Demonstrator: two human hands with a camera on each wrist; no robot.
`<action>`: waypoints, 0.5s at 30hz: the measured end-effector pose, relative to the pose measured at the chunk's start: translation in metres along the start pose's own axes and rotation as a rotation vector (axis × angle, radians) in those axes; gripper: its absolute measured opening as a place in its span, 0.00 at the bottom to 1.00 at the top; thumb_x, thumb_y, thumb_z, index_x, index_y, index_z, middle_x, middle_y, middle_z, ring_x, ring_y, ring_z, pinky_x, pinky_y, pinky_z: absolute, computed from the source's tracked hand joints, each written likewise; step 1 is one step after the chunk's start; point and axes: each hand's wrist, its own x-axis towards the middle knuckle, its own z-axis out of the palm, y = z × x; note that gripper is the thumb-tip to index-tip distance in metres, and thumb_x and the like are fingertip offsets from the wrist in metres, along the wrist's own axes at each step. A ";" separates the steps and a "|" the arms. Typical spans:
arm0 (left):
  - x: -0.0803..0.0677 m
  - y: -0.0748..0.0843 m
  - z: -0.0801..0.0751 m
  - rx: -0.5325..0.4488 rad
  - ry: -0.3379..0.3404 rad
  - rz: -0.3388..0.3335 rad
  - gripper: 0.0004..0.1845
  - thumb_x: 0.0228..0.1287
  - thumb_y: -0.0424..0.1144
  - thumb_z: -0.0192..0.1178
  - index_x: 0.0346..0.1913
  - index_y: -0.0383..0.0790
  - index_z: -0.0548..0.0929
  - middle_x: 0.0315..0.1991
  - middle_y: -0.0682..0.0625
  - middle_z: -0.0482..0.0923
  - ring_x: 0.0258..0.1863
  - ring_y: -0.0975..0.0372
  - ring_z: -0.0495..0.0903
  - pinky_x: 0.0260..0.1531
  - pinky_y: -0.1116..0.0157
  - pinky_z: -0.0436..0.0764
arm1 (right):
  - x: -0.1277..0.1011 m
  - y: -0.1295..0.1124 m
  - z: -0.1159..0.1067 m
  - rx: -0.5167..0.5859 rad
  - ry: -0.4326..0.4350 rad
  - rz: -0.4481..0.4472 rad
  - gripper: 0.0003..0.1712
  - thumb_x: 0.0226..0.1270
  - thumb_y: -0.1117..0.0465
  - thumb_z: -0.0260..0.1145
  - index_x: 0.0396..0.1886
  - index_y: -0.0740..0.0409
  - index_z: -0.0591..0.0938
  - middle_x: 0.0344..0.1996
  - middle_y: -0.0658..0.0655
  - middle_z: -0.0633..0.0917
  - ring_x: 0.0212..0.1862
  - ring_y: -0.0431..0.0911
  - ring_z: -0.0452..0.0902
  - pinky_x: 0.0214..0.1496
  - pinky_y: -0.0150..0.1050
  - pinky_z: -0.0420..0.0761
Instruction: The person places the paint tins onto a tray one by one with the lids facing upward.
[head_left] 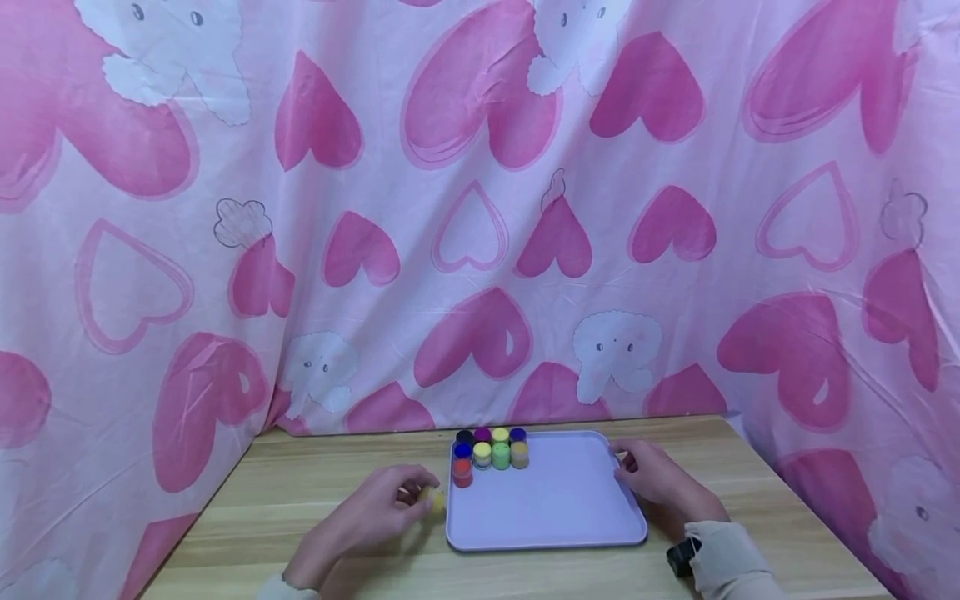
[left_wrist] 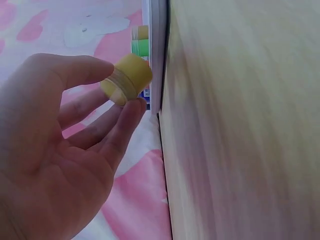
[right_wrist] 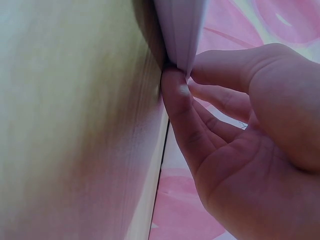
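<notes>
A lilac tray [head_left: 558, 508] lies on the wooden table [head_left: 315, 492]. Several small paint pots [head_left: 489, 454] with coloured lids stand grouped in its far left corner. My left hand [head_left: 375, 512] is just left of the tray and pinches a small yellow pot [head_left: 433, 498] between thumb and fingers; the left wrist view shows this yellow pot [left_wrist: 126, 79] close to the tray's edge [left_wrist: 158, 55]. My right hand [head_left: 656, 477] grips the tray's right rim, and in the right wrist view its fingertips [right_wrist: 176, 90] pinch the tray edge [right_wrist: 181, 30].
A pink curtain [head_left: 480, 208] with hearts hangs close behind and around the table. Bare wood shows in front of the tray and to its left. A dark band [head_left: 682, 557] sits on my right wrist.
</notes>
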 end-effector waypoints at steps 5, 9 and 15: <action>0.007 0.004 0.002 0.026 0.060 0.022 0.14 0.76 0.44 0.68 0.58 0.46 0.88 0.49 0.59 0.87 0.45 0.66 0.84 0.48 0.67 0.88 | -0.001 0.001 0.001 -0.002 0.002 -0.002 0.29 0.73 0.68 0.72 0.72 0.63 0.79 0.44 0.55 0.86 0.43 0.47 0.80 0.50 0.44 0.92; 0.015 0.009 0.004 0.026 0.114 0.036 0.14 0.77 0.45 0.67 0.58 0.45 0.89 0.45 0.60 0.88 0.42 0.67 0.85 0.47 0.67 0.88 | 0.000 0.002 0.001 -0.003 0.011 -0.006 0.29 0.72 0.68 0.72 0.72 0.63 0.80 0.43 0.55 0.85 0.42 0.46 0.80 0.50 0.44 0.92; 0.030 0.017 0.010 0.001 0.181 -0.013 0.15 0.78 0.48 0.66 0.58 0.46 0.89 0.45 0.60 0.90 0.41 0.67 0.86 0.44 0.70 0.87 | 0.000 0.002 0.001 -0.005 0.014 -0.013 0.29 0.72 0.68 0.72 0.72 0.62 0.80 0.43 0.54 0.86 0.42 0.46 0.80 0.50 0.44 0.92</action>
